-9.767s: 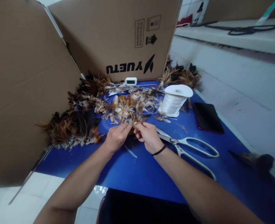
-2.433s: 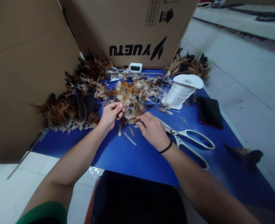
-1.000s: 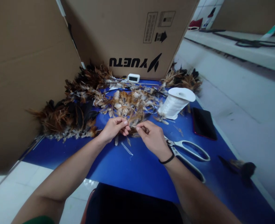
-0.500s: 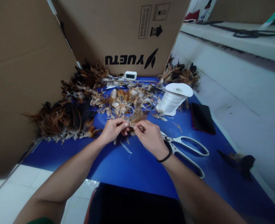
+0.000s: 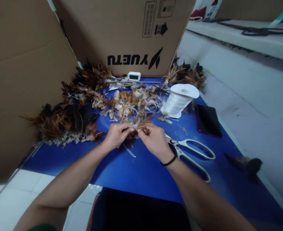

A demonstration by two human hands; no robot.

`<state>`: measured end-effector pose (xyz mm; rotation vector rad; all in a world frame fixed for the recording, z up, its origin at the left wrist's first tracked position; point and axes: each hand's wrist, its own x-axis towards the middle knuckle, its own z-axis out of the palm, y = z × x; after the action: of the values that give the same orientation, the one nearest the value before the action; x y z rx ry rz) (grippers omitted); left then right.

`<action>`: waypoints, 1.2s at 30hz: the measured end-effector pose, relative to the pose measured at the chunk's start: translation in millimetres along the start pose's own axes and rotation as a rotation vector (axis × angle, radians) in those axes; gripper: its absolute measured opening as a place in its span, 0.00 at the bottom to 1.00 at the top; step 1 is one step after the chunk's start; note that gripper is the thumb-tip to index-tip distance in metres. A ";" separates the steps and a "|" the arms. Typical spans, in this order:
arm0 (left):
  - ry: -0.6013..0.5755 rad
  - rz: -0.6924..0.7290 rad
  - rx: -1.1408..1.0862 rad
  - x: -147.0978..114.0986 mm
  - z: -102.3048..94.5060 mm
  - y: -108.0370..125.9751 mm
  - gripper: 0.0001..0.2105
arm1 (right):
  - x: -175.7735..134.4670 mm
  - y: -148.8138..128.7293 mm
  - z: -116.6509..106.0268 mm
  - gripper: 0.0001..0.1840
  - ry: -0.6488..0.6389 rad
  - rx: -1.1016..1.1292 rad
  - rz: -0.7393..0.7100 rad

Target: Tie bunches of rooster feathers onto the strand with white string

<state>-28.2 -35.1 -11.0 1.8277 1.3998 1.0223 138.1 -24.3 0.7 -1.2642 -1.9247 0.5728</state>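
My left hand (image 5: 117, 135) and my right hand (image 5: 155, 140) meet fingertip to fingertip over the blue table (image 5: 122, 171). Both are closed in a pinch on a small bunch of brown and whitish feathers (image 5: 139, 121), whose tips fan out beyond the fingers. The exact grip point is partly hidden by the fingers. A thin clear strip (image 5: 129, 151) lies just below the hands. Beside my right wrist, and partly under it, rest white-handled scissors (image 5: 190, 150). A feather trim pile (image 5: 129, 102) spreads behind the hands.
A white ribbon spool (image 5: 178, 101) stands behind my right hand. A dark phone (image 5: 208, 120) lies farther right. Dark feathers (image 5: 248, 165) sit near the right edge. A small digital clock (image 5: 134, 76) stands before the large cardboard box (image 5: 131, 32). Another feather bundle (image 5: 64, 123) lies left.
My left hand has shifted slightly right, so its fingertips now sit closer to those of my right hand. The right hand has hardly moved.
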 end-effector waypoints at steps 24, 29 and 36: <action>0.007 -0.387 -0.832 7.7 -7.2 -0.4 0.12 | -4.4 3.1 -12.2 0.07 -0.361 -0.470 -0.204; -0.070 -0.413 -0.801 6.3 -0.5 -4.2 0.13 | -5.9 1.9 -12.1 0.09 -0.394 -0.640 -0.239; 0.033 -0.334 -0.680 6.4 0.9 0.1 0.15 | -1.2 3.1 -16.3 0.07 -0.300 -0.242 -0.090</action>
<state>-26.5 -28.9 -10.1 1.0511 1.1292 1.1637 152.9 -24.6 8.2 -1.2877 -2.3460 0.5181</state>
